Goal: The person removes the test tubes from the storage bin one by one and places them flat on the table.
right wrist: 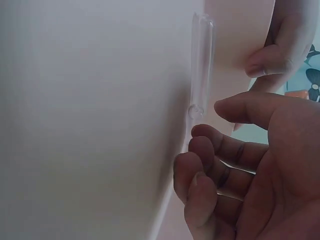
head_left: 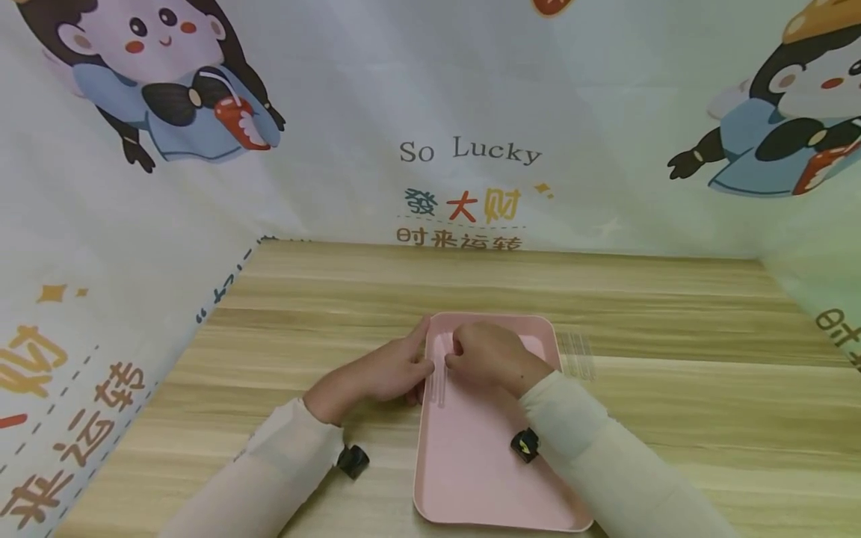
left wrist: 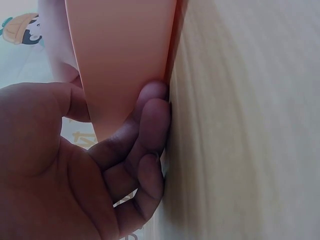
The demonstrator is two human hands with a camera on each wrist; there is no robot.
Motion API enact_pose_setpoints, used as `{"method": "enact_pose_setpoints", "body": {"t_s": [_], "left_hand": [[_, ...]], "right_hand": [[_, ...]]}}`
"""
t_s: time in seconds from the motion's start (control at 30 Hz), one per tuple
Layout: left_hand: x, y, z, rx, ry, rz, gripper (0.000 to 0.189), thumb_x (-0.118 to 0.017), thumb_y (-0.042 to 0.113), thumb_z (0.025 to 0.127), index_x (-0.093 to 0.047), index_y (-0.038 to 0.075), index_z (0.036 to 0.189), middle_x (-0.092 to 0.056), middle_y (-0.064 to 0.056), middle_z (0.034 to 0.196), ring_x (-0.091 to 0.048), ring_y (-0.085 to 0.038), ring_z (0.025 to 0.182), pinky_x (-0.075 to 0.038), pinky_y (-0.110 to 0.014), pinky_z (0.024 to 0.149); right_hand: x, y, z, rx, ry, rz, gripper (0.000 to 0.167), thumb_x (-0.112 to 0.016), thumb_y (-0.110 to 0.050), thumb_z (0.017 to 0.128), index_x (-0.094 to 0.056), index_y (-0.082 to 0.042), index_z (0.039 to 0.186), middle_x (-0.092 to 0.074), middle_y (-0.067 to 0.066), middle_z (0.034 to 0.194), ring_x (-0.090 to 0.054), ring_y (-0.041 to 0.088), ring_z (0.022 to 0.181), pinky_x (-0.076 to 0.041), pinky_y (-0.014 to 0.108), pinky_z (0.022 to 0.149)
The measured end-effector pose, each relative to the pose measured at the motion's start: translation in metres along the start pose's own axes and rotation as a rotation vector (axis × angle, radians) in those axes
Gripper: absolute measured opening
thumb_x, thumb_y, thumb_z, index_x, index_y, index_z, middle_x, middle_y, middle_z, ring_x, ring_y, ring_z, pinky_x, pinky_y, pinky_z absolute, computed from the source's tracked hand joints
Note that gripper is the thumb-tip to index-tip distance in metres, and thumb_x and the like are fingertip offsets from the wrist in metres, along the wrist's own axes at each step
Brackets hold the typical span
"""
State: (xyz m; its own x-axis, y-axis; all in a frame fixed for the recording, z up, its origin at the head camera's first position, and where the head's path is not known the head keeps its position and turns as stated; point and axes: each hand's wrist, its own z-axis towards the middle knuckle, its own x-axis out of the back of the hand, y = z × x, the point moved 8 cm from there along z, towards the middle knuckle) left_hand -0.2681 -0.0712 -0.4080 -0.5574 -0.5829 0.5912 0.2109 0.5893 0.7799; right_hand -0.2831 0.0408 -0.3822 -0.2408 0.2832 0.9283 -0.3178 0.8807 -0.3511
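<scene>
A pink tray [head_left: 498,478] lies lengthwise on the table. My left hand [head_left: 390,370] grips its left rim, thumb over the edge and fingers against the outer wall [left wrist: 125,55]. Clear test tubes [head_left: 437,385] lie inside along that left wall. Over the tray's far part is my right hand [head_left: 494,359], fingers loosely curled. In the right wrist view its thumb and index finger [right wrist: 205,132] stand apart beside the near end of a clear test tube [right wrist: 202,65], nothing visibly pinched between them. Whether a fingertip touches the tube I cannot tell.
Several more clear tubes [head_left: 578,355] lie side by side on the wooden table [head_left: 673,433], just right of the tray. A printed white cloth [head_left: 336,149] hangs behind the table and along both sides.
</scene>
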Motion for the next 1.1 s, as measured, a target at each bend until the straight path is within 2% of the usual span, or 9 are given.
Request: {"method": "enact_pose_setpoints", "body": {"t_s": [0.27, 0.47, 1.1], "left_hand": [[0.0001, 0.0013, -0.0009, 0.006, 0.005, -0.005, 0.081, -0.044, 0.012, 0.099, 0.009, 0.005, 0.16, -0.066, -0.008, 0.065, -0.063, -0.017, 0.054, -0.055, -0.031, 0.056], [0.0008, 0.0004, 0.0017, -0.007, 0.014, -0.007, 0.081, -0.044, 0.012, 0.099, 0.008, 0.006, 0.16, -0.065, -0.008, 0.066, -0.062, -0.016, 0.055, -0.055, -0.031, 0.057], [0.0006, 0.002, 0.0007, -0.005, 0.001, -0.001, 0.081, -0.043, 0.012, 0.1, 0.01, 0.006, 0.16, -0.066, -0.008, 0.066, -0.062, -0.015, 0.055, -0.055, -0.03, 0.057]], "right_hand": [[-0.0047, 0.0006, -0.003, 0.017, -0.03, 0.0, 0.04, -0.065, -0.024, 0.091, -0.048, -0.016, 0.056, -0.039, -0.005, 0.054, -0.039, 0.013, 0.054, -0.032, 0.028, 0.05], [-0.0028, 0.002, -0.0031, 0.016, -0.014, 0.0, 0.039, -0.065, -0.024, 0.091, -0.049, -0.016, 0.057, -0.041, -0.005, 0.055, -0.041, 0.014, 0.054, -0.033, 0.029, 0.051], [-0.0052, 0.0033, -0.0023, 0.002, -0.035, -0.013, 0.035, -0.065, -0.023, 0.092, -0.055, -0.014, 0.06, -0.044, -0.004, 0.057, -0.043, 0.014, 0.056, -0.034, 0.028, 0.052]]}}
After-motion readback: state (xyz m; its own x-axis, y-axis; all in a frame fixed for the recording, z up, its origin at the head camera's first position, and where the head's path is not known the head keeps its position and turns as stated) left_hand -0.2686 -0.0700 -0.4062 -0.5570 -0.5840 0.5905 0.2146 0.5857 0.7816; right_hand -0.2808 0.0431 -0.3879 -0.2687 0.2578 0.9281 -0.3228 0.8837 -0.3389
